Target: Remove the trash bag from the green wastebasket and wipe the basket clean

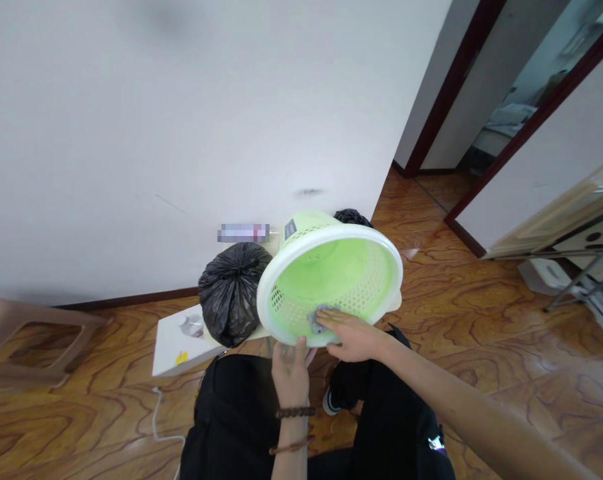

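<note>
A light green plastic basket (341, 267) with a white rim and perforated walls is tipped with its opening toward me. My left hand (291, 370) grips its lower rim from below, fingers closed on the edge. My right hand (349, 333) reaches just inside the lower rim and presses a small grey cloth (317, 319) against the inner wall.
A tied black rubbish bag (230, 293) sits on a white box (179, 343) by the white wall, and another black bag (352, 217) shows behind the basket. A brown plastic stool (31, 333) stands at left. An open doorway (486, 120) and a metal rack (581, 267) are at right.
</note>
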Motion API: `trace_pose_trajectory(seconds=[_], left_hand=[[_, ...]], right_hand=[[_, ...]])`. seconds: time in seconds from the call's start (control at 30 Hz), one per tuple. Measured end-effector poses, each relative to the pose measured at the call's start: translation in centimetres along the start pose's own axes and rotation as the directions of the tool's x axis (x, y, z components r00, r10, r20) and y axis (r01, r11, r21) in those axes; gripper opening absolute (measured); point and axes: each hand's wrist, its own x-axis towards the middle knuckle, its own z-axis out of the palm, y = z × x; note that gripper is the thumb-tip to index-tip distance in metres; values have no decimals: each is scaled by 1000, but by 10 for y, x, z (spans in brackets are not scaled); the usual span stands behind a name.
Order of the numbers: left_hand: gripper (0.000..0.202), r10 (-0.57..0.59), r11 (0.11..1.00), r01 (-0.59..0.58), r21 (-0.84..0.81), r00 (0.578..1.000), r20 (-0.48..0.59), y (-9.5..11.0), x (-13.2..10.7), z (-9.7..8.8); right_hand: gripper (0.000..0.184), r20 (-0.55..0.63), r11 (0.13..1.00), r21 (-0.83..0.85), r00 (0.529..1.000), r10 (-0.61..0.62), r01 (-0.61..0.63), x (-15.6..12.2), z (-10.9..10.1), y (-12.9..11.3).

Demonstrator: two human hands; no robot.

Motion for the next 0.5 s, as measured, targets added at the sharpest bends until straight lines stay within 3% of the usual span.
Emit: trace_pose_trajectory(seconds=[0.07,0.17,0.23,0.27,0.3,0.37,0.43,0.5], left_hand=[[38,16,1000,-16,20,999,36,0,5,3],[43,34,994,-42,96,995,89,4,18,8],[43,100,957,-126,262,989,111,18,29,11],[42,165,895,-191,402,981,98,30,35,14],[42,243,797,-235,557,968,60,45,42,17],[43,384,517,-286,807,920,80,84,55,30],[46,524,234,-433,871,810,262,128,67,51],[40,546,-20,-546,838,696,466,169,76,80]], right_hand=[[74,-35,997,-81,999,0,-3,4,4,1],[58,-148,971,-231,989,26,-60,16,15,5],[51,-200,950,-299,979,28,-88,24,20,9],[49,-217,942,-322,976,28,-99,27,21,10],[48,-234,934,-340,972,32,-113,30,21,11],[46,-263,918,-368,963,52,-150,35,20,12],[45,-286,899,-393,955,78,-191,40,21,10],[44,-292,884,-413,951,98,-218,45,22,9]])
